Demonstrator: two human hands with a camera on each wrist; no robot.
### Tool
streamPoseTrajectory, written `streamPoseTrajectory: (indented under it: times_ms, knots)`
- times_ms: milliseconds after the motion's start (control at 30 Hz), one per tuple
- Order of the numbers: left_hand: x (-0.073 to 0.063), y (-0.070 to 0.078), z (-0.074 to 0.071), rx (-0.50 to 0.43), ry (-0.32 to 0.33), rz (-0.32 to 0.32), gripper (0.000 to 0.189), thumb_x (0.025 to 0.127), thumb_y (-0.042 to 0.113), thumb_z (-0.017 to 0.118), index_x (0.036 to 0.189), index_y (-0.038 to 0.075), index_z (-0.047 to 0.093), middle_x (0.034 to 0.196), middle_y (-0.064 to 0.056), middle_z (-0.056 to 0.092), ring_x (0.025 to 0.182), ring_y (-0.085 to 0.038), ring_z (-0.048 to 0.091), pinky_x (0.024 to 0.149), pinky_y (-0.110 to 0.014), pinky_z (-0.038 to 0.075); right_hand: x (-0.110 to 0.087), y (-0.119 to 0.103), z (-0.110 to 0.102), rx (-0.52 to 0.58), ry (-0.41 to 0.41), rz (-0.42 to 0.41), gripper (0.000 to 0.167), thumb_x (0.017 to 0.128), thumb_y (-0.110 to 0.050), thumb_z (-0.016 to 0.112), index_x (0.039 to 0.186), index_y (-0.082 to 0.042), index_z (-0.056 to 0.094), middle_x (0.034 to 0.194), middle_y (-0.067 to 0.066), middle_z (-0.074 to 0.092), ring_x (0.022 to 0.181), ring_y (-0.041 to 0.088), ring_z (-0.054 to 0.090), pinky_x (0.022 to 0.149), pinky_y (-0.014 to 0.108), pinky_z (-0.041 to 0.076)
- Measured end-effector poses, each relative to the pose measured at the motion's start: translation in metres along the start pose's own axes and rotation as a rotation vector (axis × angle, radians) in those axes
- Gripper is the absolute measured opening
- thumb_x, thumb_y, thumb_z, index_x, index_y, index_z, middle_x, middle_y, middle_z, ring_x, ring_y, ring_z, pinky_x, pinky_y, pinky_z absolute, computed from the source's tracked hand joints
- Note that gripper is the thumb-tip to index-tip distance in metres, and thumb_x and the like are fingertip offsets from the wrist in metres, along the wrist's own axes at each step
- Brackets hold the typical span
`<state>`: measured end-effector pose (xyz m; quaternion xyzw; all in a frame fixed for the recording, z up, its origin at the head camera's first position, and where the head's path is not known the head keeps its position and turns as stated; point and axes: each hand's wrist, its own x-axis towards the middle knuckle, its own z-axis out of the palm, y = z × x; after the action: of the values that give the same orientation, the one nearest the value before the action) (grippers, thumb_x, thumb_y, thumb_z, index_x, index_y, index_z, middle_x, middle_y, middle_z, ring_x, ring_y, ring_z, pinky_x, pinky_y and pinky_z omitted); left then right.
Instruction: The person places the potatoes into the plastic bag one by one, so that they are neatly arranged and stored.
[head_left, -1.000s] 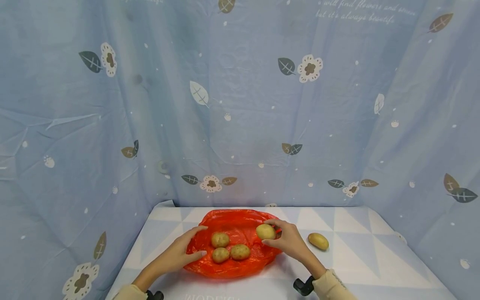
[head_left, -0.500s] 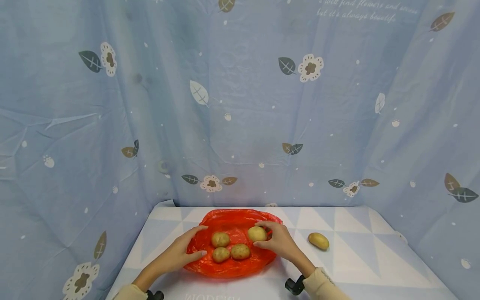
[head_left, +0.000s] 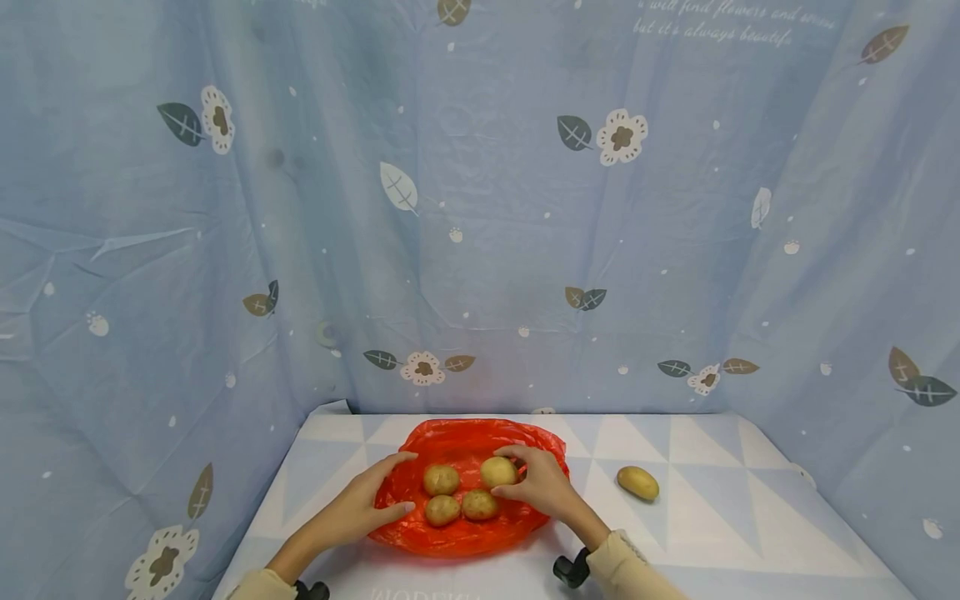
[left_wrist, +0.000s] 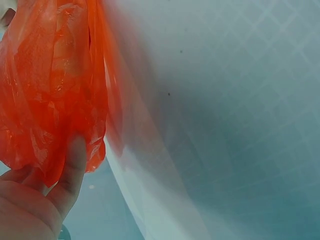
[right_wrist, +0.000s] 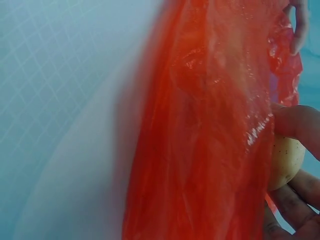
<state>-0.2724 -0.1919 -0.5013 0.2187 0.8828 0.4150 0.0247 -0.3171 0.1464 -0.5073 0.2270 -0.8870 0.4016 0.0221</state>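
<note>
A red plastic bag (head_left: 465,542) lies spread wide on the table, its mouth facing up. Inside sit three potatoes, one at the upper left (head_left: 441,479), a second below it (head_left: 442,510) and a third to their right (head_left: 480,505). My left hand (head_left: 365,502) holds the bag's left rim, thumb and fingers on the plastic, as the left wrist view also shows. Over the bag's right side, my right hand (head_left: 546,483) pinches another potato (head_left: 498,472) between thumb and fingers. The bag's red side hides part of that potato (right_wrist: 287,157) in the right wrist view.
One more potato (head_left: 638,482) lies on the table to the right of the bag. The table cover (head_left: 712,517) has a white and pale blue triangle pattern. A blue flowered curtain (head_left: 495,250) stands behind and along both sides.
My right hand has moved left and slightly down, carrying its potato from the bag's right edge to just above the potato at the lower right. The left hand has stayed in place.
</note>
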Motion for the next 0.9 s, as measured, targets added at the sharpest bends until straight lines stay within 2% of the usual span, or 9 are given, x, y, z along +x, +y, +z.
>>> streamPoseTrajectory:
  times_ms: [600, 900]
  knots:
    - [-0.001, 0.003, 0.000, 0.002, -0.004, -0.011, 0.071, 0.094, 0.035, 0.077, 0.152, 0.014, 0.044, 0.155, -0.012, 0.046, 0.141, -0.041, 0.043, 0.108, -0.064, 0.042, 0.014, -0.001, 0.017, 0.065, -0.050, 0.027, 0.059, 0.082, -0.033, 0.089, 0.131, -0.008, 0.069, 0.110, -0.006, 0.070, 0.094, 0.018, 0.062, 0.075, 0.027, 0.058]
    - [0.000, 0.005, 0.000, -0.007, -0.009, -0.016, 0.070, 0.094, 0.035, 0.077, 0.153, 0.015, 0.043, 0.155, -0.011, 0.046, 0.141, -0.041, 0.043, 0.108, -0.064, 0.042, 0.019, 0.001, 0.023, 0.060, -0.054, 0.034, 0.054, 0.083, -0.034, 0.088, 0.128, -0.010, 0.070, 0.108, -0.007, 0.069, 0.094, 0.017, 0.062, 0.077, 0.028, 0.058]
